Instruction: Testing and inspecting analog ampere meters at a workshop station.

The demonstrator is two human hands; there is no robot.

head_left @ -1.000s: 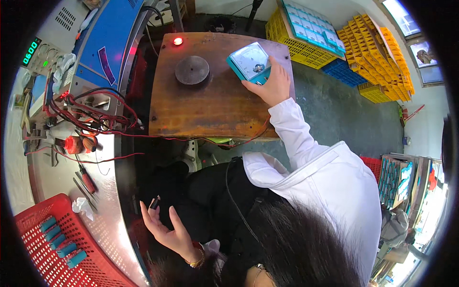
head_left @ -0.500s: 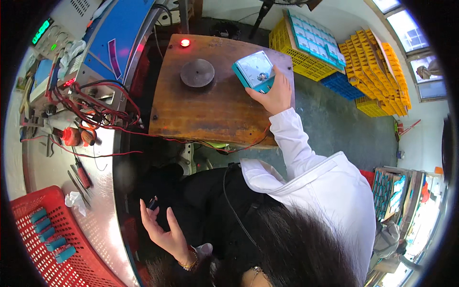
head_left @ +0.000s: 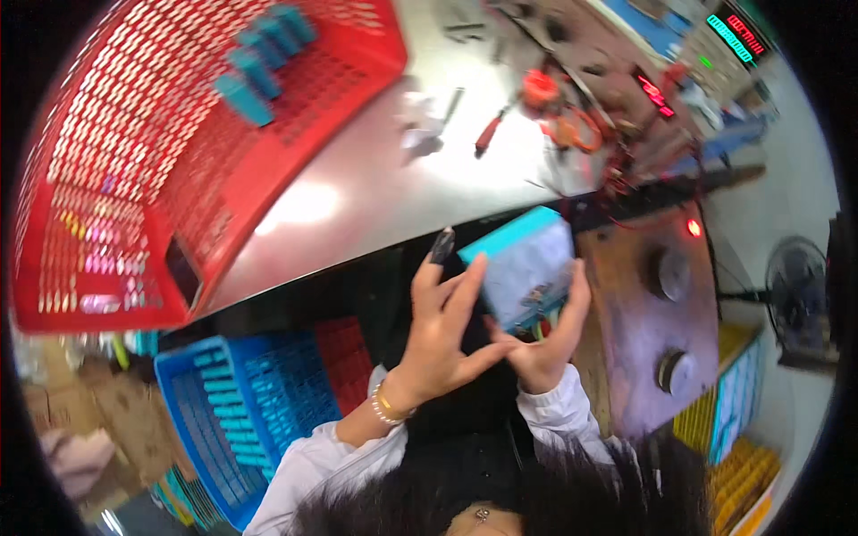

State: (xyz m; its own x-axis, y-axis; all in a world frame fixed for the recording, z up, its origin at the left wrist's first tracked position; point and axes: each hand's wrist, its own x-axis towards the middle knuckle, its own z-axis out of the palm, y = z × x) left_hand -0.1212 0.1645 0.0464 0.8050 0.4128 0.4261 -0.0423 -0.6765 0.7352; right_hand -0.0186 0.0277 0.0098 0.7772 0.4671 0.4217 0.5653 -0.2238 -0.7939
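Observation:
A rectangular teal box with a whitish flat face and a small silvery part near one corner is up in front of my body. My right hand grips its right and lower side, with the thumb toward my left hand. Stretched fingers of my left hand are apart at the box's left edge; one fingertip overlaps that edge, but whether it bears on it I cannot tell. A black cover sits on one left fingertip. Blur hides the box's details.
A red perforated basket with several teal blocks stands on the metal bench. Tools, wires and lit displays lie beyond. At right, a wooden table bears two round metal discs. A blue crate is at lower left.
My right hand has lifted the teal box off the wooden table and brought it before my body. My left hand has come up beside it. The view has turned left toward the bench and red basket.

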